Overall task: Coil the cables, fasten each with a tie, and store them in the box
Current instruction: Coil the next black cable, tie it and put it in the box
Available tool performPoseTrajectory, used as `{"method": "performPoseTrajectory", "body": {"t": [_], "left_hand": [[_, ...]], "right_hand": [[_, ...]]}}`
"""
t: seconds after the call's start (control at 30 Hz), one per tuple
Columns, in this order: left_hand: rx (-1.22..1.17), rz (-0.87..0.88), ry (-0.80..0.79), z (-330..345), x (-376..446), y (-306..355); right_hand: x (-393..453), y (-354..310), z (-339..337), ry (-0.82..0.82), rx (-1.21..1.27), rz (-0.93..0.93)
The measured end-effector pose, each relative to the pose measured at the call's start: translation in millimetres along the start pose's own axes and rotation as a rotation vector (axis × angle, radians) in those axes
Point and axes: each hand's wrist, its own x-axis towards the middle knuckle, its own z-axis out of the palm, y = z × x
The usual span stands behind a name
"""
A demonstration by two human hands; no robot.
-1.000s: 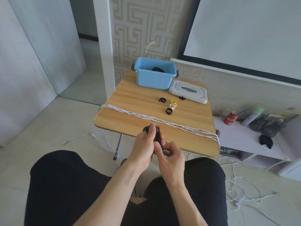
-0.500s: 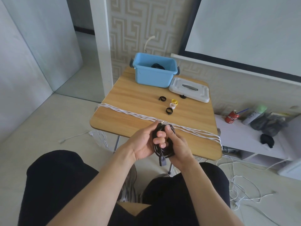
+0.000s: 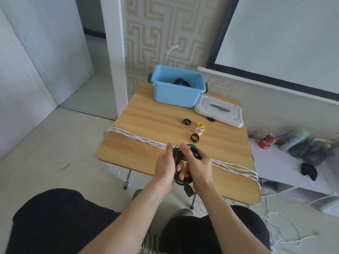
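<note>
Both my hands hold a coiled black cable (image 3: 185, 181) over the near part of the wooden table (image 3: 146, 116). My left hand (image 3: 165, 165) grips the coil's left side; my right hand (image 3: 199, 165) grips its right side, fingers curled through the loop. A black plug hangs below the coil. White cables (image 3: 139, 139) lie stretched across the table, running under my hands. Several loop ties sit beyond: black tie (image 3: 194, 138), white tie (image 3: 198, 131), yellow tie (image 3: 201, 126), another black tie (image 3: 186, 122). The blue box (image 3: 178, 94) at the far edge holds a black cable coil (image 3: 181, 82).
The box's white lid (image 3: 219, 111) lies to the right of the box, with a black tie (image 3: 211, 119) at its near edge. White cable ends trail onto the floor on both sides. A low white shelf (image 3: 286, 162) on the right carries a red can (image 3: 267, 141) and bags.
My hands have lifted the black coil forward over the table, from near my lap to above the white cables. The view has shifted slightly closer to the table.
</note>
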Motion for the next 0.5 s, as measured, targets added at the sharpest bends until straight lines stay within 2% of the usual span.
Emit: {"method": "performPoseTrajectory", "body": {"t": [0.07,0.13,0.23,0.4,0.5], "left_hand": [[-0.159,-0.095,-0.032,1.2,-0.6,3.1],[-0.22,-0.098,-0.06,3.0,1.7,3.9],[-0.139,-0.044,-0.037,3.5,4.9,5.0],[-0.089,-0.047,-0.025,-2.2,19.9,12.3],[-0.077,-0.067,-0.024,-9.2,29.0,20.2]], "right_hand": [[2.3,-1.0,3.7,0.035,-0.05,-0.031],[5.5,-4.6,5.5,0.054,-0.051,-0.05],[10.5,-7.7,4.2,-0.014,-0.122,-0.139],[17.6,-9.7,4.9,-0.112,-0.277,-0.208],[32.5,-8.0,-0.2,-0.258,-0.249,-0.144]]}}
